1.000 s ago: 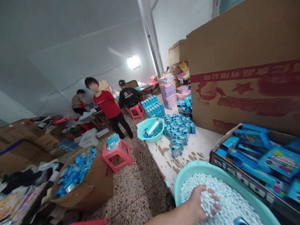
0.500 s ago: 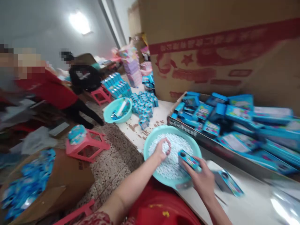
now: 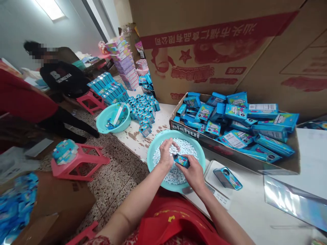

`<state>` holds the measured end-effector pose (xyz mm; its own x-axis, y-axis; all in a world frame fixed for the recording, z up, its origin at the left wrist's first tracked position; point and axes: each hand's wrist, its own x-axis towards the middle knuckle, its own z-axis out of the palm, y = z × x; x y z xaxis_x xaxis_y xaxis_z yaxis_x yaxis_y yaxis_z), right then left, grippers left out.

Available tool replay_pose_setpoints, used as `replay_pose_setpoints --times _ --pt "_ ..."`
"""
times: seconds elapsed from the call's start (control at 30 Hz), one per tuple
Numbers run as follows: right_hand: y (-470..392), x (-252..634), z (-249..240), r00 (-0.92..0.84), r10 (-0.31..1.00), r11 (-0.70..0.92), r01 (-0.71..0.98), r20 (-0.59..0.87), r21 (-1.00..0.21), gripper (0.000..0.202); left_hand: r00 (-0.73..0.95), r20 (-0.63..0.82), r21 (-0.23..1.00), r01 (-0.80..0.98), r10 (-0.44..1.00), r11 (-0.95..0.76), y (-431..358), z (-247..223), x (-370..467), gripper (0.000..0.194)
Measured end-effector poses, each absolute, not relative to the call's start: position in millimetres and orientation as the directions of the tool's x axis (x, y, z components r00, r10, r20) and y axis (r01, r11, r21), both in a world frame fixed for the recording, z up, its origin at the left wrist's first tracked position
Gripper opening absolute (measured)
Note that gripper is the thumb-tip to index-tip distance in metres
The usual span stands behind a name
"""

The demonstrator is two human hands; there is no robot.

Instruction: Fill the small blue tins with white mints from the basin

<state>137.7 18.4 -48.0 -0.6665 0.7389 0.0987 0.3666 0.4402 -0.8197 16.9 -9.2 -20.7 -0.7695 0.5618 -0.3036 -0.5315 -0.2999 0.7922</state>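
Observation:
My left hand point(image 3: 166, 153) is cupped around some white candies, over a turquoise basin point(image 3: 150, 149) of small white pieces point(image 3: 189, 147). Beside it, my right hand point(image 3: 194, 173) grips a small blue box point(image 3: 182, 160), whose round opening faces the candies in my left hand. The box and the left fingers are close together, above the basin. Another blue box point(image 3: 228, 178) with a round hole lies on a white scale point(image 3: 213, 175) to the right.
An open carton point(image 3: 214, 144) of blue boxes stands behind the scale. Farther left are several small blue boxes point(image 3: 143, 108) and a second turquoise basin point(image 3: 100, 124). A red stool point(image 3: 89, 160) and a seated person point(image 3: 63, 78) are at left.
My left hand has risen from the white pieces with some in it. The blue box in my right hand has come up against it. The view has shifted to the right.

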Motion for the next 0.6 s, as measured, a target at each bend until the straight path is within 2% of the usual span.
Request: replay_pose_setpoints --times 0.17,0.4,0.6 --pt "21.5 134.3 -48.8 -0.652 0.755 0.386 0.357 0.070 -0.851 0.042 -0.780 -0.267 0.829 -0.485 0.565 -0.278 -10.4 -20.3 14.0 0.030" --pt "21.4 130.1 -40.4 -0.649 0.750 0.400 0.289 0.130 -0.869 0.039 -0.785 -0.271 0.848 -0.469 0.558 -0.247 -9.7 -12.5 11.6 0.033" --pt "22.2 130.9 -40.6 -0.658 0.750 0.353 0.310 0.068 -0.883 0.040 -0.777 -0.296 0.850 -0.480 0.556 -0.218 -7.7 -11.4 9.1 0.034"
